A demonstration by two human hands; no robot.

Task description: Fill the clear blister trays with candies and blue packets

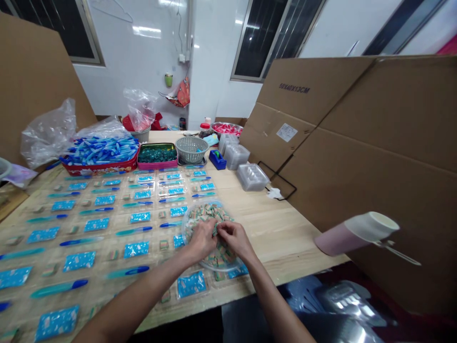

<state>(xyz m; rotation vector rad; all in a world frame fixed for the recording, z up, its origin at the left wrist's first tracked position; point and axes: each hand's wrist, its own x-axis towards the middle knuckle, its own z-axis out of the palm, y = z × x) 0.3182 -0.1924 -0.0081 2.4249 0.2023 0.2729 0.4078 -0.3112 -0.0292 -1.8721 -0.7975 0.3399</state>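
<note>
A clear round tub full of small striped blocks in green, pink and white stands over the trays near the table's front. Inside its rim, my left hand reaches down with bent, closed fingers among the blocks. My right hand comes in from the right, thumb and fingertips pinched close beside the left fingers. What either pinch holds is too small and too covered to make out. Around the tub lie clear plastic trays with blue patterned packets, blue pens and single striped blocks.
Behind the trays stand a red tin of blue pens, a pink-sided tin of dark green pieces, a grey basket and a blue tape dispenser. Stacked clear boxes, a pink bottle and tall cardboard flank the right.
</note>
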